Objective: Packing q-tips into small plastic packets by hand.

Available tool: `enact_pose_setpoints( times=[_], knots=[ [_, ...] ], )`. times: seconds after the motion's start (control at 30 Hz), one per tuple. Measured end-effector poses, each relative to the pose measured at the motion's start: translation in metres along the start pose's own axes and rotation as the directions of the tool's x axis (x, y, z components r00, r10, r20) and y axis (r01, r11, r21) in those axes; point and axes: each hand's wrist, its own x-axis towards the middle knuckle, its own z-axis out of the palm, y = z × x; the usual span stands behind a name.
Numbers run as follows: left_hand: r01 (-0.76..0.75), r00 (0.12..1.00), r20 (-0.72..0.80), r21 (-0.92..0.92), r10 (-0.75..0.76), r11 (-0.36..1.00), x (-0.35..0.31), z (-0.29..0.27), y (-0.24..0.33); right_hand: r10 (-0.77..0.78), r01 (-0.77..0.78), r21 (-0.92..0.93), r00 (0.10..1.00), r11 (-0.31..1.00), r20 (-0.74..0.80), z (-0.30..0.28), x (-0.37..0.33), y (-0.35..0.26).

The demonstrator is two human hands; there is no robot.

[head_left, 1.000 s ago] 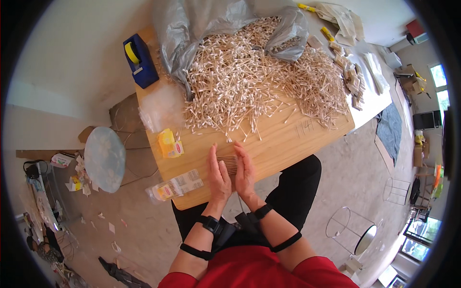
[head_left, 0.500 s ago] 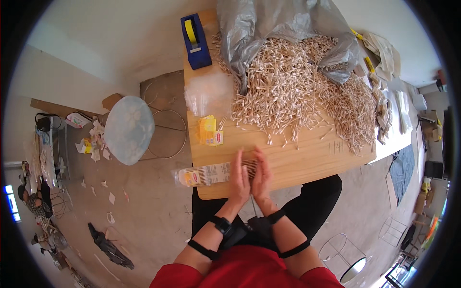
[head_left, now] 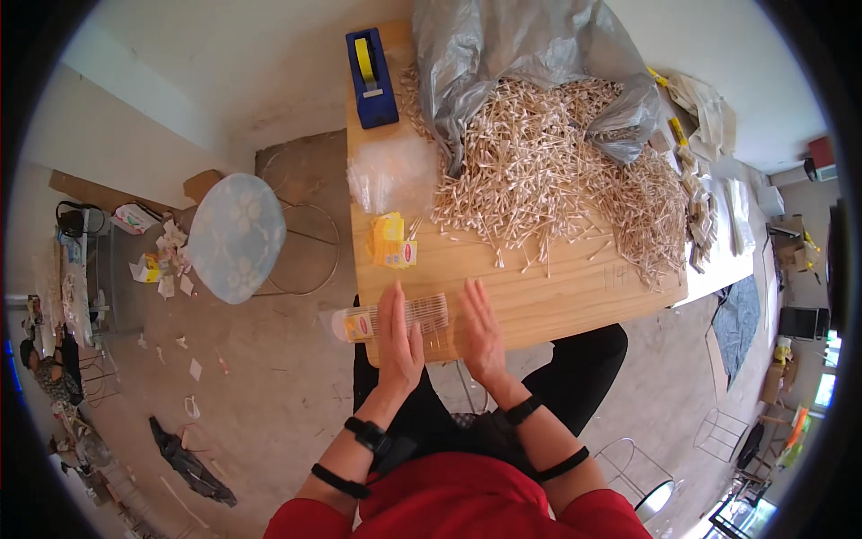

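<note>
Plastic packet (head_left: 427, 313), clear film round a row of thin sticks, yellow label (head_left: 359, 324) at its left end; lies by the near left corner of the surface (head_left: 539, 310), close to the near edge, left end poking past the left edge; can't tell if the rightmost sticks sit fully inside the film.

Left hand (head_left: 400, 337) stands across the packet's middle, fingers straight, not curled round it; contact looks likely, pressure can't be read; right hand (head_left: 483, 332) is apart, just off the packet's right end, fingers straight, slightly blurred, holding nothing.

Handling, my read: very light; film soft and slick, should skid on the wood and crumple if pinched where it's bare; sticks stiff lengthwise but thin, could snap or fan out under uneven squeeze; any padded tips would crush or dirty easily. Best hold: flat fingers at both ends of the stick row, low even force inward; for a lift, thumb on top and fingers under the overhanging left end; don't drag by loose film. Swab pile (head_left: 530, 171) sits toward the far edge, well apart.
</note>
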Motion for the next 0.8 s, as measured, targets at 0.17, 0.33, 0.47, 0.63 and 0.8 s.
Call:
enact_pose_setpoints(
  times=[0.17,0.33,0.47,0.63,0.8],
  knots=[
    [-0.152,0.928,0.371,0.341,0.016,0.928,-0.041,-0.015,0.012,-0.136,0.313,-0.372,0.892,0.874,0.431,0.0,-0.019,0.003],
    [-0.208,0.901,0.433,0.44,-0.004,0.874,-0.046,-0.005,0.0,-0.078,0.255,-0.392,0.907,0.884,0.414,0.005,-0.019,-0.002],
    [-0.274,0.884,0.468,0.502,0.009,0.821,-0.04,-0.004,-0.007,-0.085,0.268,-0.412,0.908,0.871,0.41,0.007,-0.021,-0.001],
    [-0.278,0.901,0.431,0.512,0.036,0.813,-0.041,-0.013,-0.005,-0.105,0.252,-0.347,0.915,0.903,0.39,0.005,-0.012,-0.015],
    [-0.26,0.918,0.396,0.599,0.002,0.757,-0.054,-0.021,0.004,-0.143,0.289,-0.353,0.911,0.89,0.386,0.019,0.01,-0.013]
  ],
)
